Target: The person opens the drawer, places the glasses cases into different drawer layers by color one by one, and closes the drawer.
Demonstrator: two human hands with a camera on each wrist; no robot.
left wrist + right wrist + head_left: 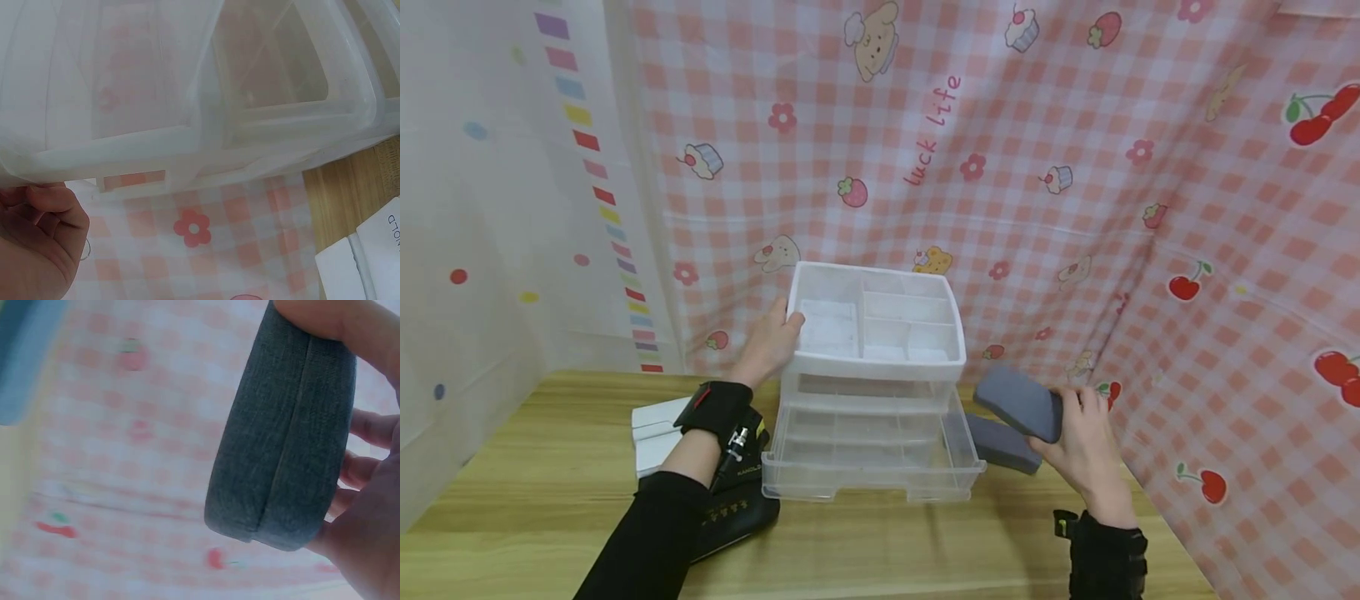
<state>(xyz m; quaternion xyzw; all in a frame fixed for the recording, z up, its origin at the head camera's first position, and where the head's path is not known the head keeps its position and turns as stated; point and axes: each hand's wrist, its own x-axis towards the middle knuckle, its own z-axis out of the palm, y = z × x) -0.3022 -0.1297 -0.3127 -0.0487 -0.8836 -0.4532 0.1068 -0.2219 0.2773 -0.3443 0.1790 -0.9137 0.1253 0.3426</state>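
Observation:
A white plastic drawer organizer (880,365) with a divided top tray stands at the middle of the table. Its clear bottom drawer (876,482) is pulled out toward me. My left hand (769,340) grips the organizer's upper left edge, thumb at the rim; in the left wrist view, curled fingers show at the translucent side. A grey fabric-covered glasses case (1017,402), with a seam along its edge (281,444), is held up between the thumb and fingers of my right hand (1086,446). Below it, beside the drawer, lies a second grey glasses case (1003,446).
Under my left forearm are a white box (655,425) and a black case (741,517) with gold lettering, left of the organizer. Behind the wooden table (880,550) hangs a pink checked cloth (880,125), with another cloth wall on the right.

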